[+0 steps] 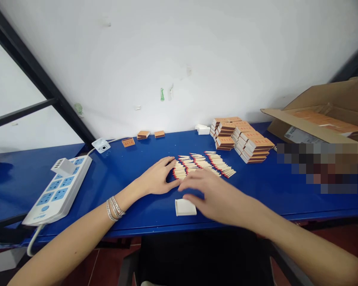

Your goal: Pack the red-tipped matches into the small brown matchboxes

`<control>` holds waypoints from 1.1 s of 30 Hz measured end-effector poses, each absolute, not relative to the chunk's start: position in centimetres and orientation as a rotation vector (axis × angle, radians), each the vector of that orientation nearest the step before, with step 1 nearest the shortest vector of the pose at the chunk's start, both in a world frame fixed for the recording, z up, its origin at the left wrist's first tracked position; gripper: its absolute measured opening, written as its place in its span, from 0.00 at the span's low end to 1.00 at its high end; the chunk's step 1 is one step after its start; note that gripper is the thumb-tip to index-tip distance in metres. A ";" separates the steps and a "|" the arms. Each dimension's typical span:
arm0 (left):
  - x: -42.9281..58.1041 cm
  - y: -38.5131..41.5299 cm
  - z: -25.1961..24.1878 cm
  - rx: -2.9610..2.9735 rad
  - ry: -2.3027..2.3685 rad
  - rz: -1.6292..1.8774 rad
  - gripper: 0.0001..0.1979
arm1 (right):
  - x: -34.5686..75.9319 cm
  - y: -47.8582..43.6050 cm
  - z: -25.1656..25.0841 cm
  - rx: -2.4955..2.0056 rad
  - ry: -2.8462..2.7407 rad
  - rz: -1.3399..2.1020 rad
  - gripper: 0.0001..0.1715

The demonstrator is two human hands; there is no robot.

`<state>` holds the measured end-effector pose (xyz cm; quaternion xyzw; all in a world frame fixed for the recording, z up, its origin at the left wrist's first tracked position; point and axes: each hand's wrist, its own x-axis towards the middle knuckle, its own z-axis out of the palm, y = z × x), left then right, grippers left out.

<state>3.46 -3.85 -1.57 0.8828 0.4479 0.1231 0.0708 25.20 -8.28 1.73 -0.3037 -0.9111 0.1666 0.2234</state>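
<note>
Rows of red-tipped matches (217,163) lie side by side on the blue table. At their left end is my left hand (158,177), its fingertips touching the nearest row and its thumb held apart from the fingers. My right hand (207,193) is above the front of the rows, slightly blurred, with bent fingers and the thumb apart; I see nothing between them. Just below it, near the table edge, sits a white matchbox tray (185,208). The right hand covers part of the matches and the tray's upper right corner.
Stacked matchboxes (241,139) stand at the back right, beside white trays (203,129). Several matchbox sleeves (143,135) lie along the wall. A power strip (59,186) is on the left, near a small white device (101,145). An open cardboard box (313,115) occupies the right.
</note>
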 end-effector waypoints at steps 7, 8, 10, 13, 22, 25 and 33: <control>3.5 -4.4 -1.1 2.687 1.317 0.447 0.25 | 26.1 -3.5 0.5 -1.006 -2.520 0.395 0.10; 3.5 -4.5 -1.0 2.698 1.310 0.449 0.24 | 25.9 -3.2 0.2 -1.019 -2.531 0.368 0.10; 3.3 -4.5 -0.9 2.718 1.292 0.452 0.23 | 25.5 -2.7 -0.1 -1.046 -2.553 0.307 0.12; 3.0 -4.8 -0.9 2.732 1.284 0.439 0.22 | 24.9 -2.0 -0.2 -1.095 -2.590 0.284 0.18; 2.3 -5.5 -1.0 2.711 1.291 0.443 0.20 | 24.2 -0.3 0.0 -1.068 -2.665 0.452 0.12; 2.1 -5.7 -0.9 2.718 1.285 0.450 0.19 | 23.9 -0.2 -0.5 -1.044 -2.602 0.558 0.07; 0.4 -7.0 -1.5 2.740 1.304 0.569 0.18 | 21.8 -0.8 -1.3 -0.899 -2.560 0.660 0.09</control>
